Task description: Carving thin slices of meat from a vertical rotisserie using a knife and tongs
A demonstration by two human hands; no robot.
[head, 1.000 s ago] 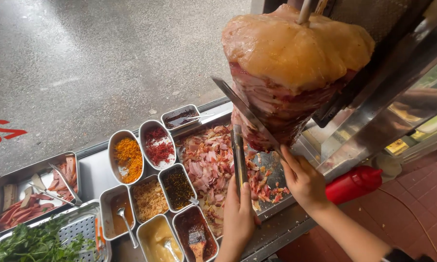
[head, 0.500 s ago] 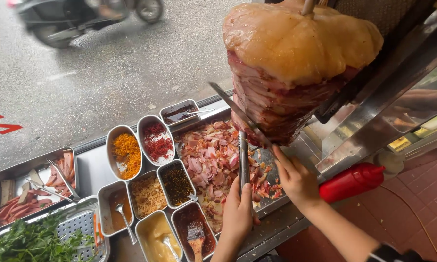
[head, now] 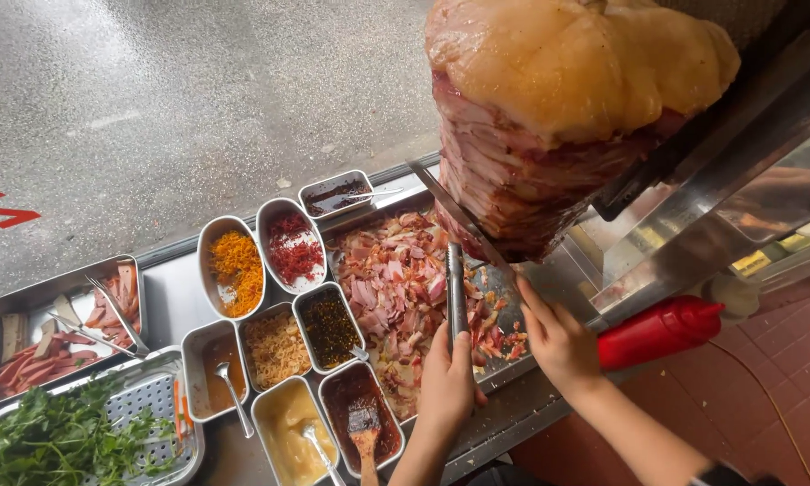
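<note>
Left hand: the left hand [head: 447,382] is wrapped tight around steel tongs [head: 456,292], which point to 12 o'clock over the meat tray [head: 513,382].
Right hand: the right hand [head: 559,340] is closed on the handle of a long knife [head: 454,214], blade running up to 11 o'clock against the meat spit [head: 558,117].
Room: the spit's underside hangs just above the tray; the blade sits in that narrow gap, the tongs just beside it.
Count: one knife, one pair of tongs, two hands, eight small condiment tins [head: 283,346] at 9 o'clock of the tray.
Around: a red squeeze bottle [head: 661,330] lies at 3 o'clock of the right hand; greens [head: 63,441] fill a perforated tray far at 8 o'clock.
</note>
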